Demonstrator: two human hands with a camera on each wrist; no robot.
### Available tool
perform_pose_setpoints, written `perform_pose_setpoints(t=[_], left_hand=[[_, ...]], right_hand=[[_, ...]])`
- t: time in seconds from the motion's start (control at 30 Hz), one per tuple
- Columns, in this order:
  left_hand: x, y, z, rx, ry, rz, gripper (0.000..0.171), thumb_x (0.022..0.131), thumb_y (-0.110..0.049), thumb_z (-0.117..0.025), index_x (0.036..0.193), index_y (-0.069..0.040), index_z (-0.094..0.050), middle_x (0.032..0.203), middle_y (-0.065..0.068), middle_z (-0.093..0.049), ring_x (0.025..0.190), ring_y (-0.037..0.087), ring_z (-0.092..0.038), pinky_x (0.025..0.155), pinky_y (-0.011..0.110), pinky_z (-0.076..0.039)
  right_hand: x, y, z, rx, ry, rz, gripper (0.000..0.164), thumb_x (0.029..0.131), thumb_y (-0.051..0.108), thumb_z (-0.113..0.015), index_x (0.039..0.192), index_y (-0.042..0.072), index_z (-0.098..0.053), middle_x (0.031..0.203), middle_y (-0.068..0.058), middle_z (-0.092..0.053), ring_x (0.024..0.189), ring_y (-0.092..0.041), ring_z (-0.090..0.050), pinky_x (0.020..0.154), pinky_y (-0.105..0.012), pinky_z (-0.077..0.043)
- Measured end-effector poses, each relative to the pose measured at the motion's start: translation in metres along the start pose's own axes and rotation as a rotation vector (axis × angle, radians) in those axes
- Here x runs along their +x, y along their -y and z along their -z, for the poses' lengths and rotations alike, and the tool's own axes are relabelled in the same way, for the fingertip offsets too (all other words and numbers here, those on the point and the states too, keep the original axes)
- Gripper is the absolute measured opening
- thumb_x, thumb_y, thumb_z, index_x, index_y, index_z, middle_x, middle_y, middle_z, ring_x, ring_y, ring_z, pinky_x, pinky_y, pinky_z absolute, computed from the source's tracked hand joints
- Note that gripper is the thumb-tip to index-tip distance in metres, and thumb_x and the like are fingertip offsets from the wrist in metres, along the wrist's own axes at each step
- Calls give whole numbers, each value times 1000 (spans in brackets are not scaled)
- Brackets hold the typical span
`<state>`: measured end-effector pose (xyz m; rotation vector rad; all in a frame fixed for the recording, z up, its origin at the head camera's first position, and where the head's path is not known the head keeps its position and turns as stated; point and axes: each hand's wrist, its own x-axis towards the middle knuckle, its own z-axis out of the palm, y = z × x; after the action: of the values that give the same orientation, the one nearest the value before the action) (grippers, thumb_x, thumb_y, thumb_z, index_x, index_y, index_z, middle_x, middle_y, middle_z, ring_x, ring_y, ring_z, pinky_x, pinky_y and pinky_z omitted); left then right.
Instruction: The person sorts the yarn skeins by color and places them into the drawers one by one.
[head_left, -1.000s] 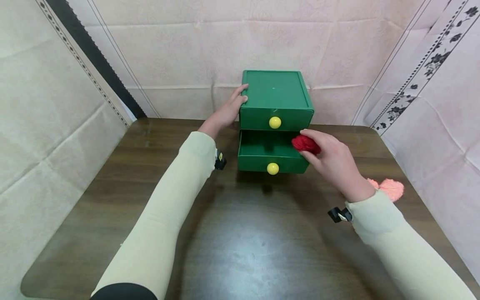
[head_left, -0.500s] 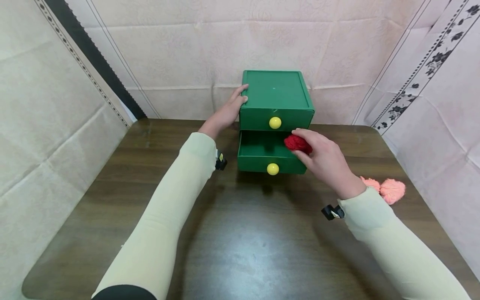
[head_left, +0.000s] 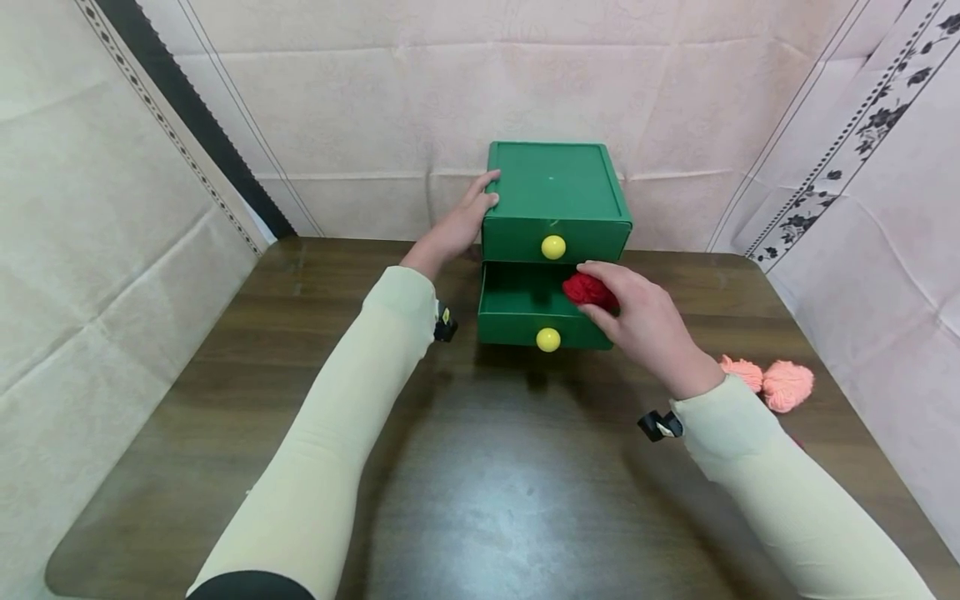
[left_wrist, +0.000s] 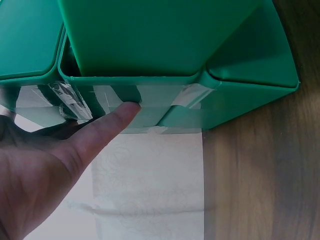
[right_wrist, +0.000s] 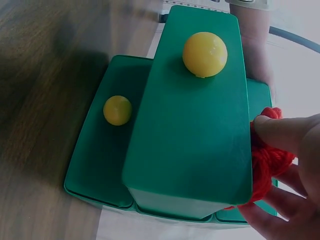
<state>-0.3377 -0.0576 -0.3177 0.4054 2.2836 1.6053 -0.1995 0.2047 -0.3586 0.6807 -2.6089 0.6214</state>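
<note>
Holding a red yarn ball (head_left: 587, 290) in the curled right grip (head_left: 651, 321), over the right part of the pulled-out middle drawer (head_left: 510, 328), between the closed top drawer (head_left: 513, 240) and closed bottom drawer (right_wrist: 95, 160) of a green cabinet (head_left: 553, 179); hard to tell whether touching the drawer's floor. Resting the left grip (head_left: 455, 232), with fingers extended, against the cabinet's left side. On the worktop (head_left: 495, 450) at right, just beyond the right sleeve (head_left: 787, 492): two pink yarn balls (head_left: 787, 386), side by side.

No readable text, no legible label, brand, number or sign on anything in view.
</note>
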Motion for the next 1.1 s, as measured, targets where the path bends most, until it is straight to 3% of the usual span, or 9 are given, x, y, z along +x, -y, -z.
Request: perform_pose_setpoints(t=[0.2, 0.33, 0.57, 0.83, 1.1], left_hand=[[-4, -4, -1, -21, 15, 12, 51, 104, -40, -25, 152, -46, -10, 163, -6, 0, 143, 34, -24, 93, 64, -44], [7, 6, 0, -24, 9, 6, 50, 103, -43, -26, 151, -50, -10, 163, -7, -1, 142, 33, -25, 90, 63, -46], [12, 14, -1, -12, -15, -19, 47, 102, -49, -27, 147, -57, -13, 162, -10, -3, 141, 32, -27, 88, 62, -48], [12, 16, -1, -18, -22, -37, 47, 102, -48, -26, 146, -56, -13, 162, -9, -4, 141, 32, -27, 89, 61, -47], [8, 11, 0, -33, -9, -19, 47, 103, -48, -26, 147, -56, -11, 162, -9, -2, 142, 32, -25, 92, 63, -46]], right_hand=[[1, 1, -2, 14, 43, -20, 55, 85, 16, -76, 135, 11, -54, 131, -12, -59, 111, -30, -58, 91, -50, -52], [0, 1, -2, 12, 59, -35, 55, 85, 17, -75, 136, 11, -54, 130, -11, -60, 110, -29, -58, 90, -49, -52], [-1, 0, -2, 4, 55, -31, 56, 87, 20, -73, 138, 10, -52, 132, -13, -58, 113, -31, -57, 91, -50, -52], [-4, -2, -3, 0, 40, -23, 51, 92, 25, -68, 137, 8, -53, 134, -15, -57, 122, -32, -55, 100, -52, -45], [-8, -3, -3, -1, 21, -15, 48, 93, 24, -66, 136, 7, -55, 133, -15, -58, 121, -33, -55, 99, -52, -45]])
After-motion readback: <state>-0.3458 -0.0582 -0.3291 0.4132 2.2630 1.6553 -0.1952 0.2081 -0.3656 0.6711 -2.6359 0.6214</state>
